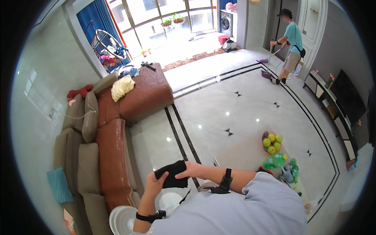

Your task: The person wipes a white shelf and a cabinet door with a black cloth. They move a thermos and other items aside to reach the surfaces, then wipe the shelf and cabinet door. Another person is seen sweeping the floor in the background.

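A folded black cloth (172, 174) is held up between both my hands, above the floor beside the sofa. My left hand (155, 182) grips its left edge, the thumb lying over the front. On the upper right side my right hand (189, 171) pinches the same cloth. Below my left arm stands a round white slatted basket or fan guard (123, 218); which of them, I cannot tell. A white round thing (169, 202) shows partly between my left forearm and my shirt.
An L-shaped sofa (111, 164) lines the left, with a yellow cloth (123, 88) on it. At right, a low table bears green fruit (271, 144) in a basket and a green bottle (273, 161). A person (293, 38) holds a broom and dustpan (266, 74) near the far wall.
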### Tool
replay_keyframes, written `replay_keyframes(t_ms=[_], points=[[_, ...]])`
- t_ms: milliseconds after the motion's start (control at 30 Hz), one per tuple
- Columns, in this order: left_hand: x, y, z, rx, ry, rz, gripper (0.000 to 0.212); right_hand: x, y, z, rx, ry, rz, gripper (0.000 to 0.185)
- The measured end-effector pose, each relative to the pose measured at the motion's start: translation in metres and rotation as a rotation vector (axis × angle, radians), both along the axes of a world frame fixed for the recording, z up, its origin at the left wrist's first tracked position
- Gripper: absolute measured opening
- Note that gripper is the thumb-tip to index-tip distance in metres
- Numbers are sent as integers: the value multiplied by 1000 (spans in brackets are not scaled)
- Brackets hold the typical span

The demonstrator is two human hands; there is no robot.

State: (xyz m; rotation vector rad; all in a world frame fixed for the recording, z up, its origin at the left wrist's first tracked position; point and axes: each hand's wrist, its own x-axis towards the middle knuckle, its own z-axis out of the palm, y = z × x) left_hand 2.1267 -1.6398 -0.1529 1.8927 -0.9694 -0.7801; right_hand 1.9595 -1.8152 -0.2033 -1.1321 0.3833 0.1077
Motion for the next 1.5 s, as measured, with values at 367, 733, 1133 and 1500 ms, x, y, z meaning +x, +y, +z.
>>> replay_keyframes(t_ms=[367, 733, 1133, 1500], points=[[224, -286, -14, -182, 143, 51, 27, 210, -278, 27, -50, -108, -28, 37], [380, -675, -26, 12, 770, -404, 35, 310, -580, 10, 119, -57, -776, 42], [439, -1089, -51, 63, 395, -598, 20, 354, -950, -26, -20, 70, -813, 36], [628, -1377, -40, 340, 481, -861, 42, 508, -1271, -14, -192, 22, -312, 36]])
